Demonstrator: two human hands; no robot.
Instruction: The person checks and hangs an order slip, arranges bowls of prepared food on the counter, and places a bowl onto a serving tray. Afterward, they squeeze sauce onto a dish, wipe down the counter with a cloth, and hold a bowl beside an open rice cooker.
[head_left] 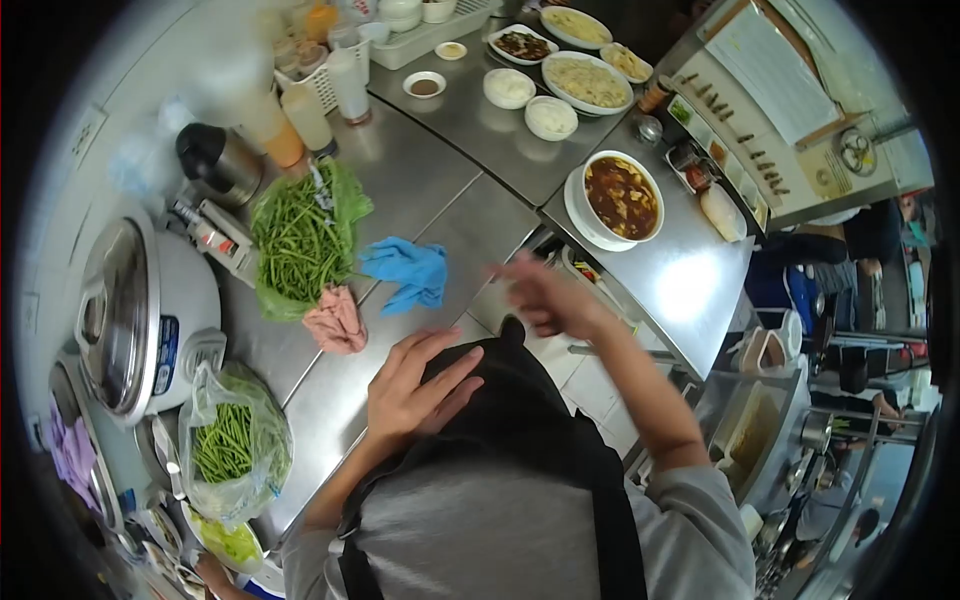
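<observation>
My left hand (420, 385) is held over the front of my black apron, fingers stretched out and apart, with nothing in it. Raised to the right of it, my right hand (548, 298) is blurred by motion; its fingers look loosely bent and apart, and no object shows in them. A crumpled blue glove (408, 272) lies on the steel counter ahead of my left hand. Beside it are a pink cloth (336, 320) and a green plastic bag heaped with green beans (305, 235). A clear bag (228, 445) of green beans stands nearer on the left.
A large rice cooker (150, 310) and a thermos jug (215, 165) occupy the left side. A bowl of brown soup (620, 197) stands on the right counter (690, 280). Several filled dishes (587, 82) sit at the back. Other people (830, 515) are at far right; another person's hand (212, 575) shows lower left.
</observation>
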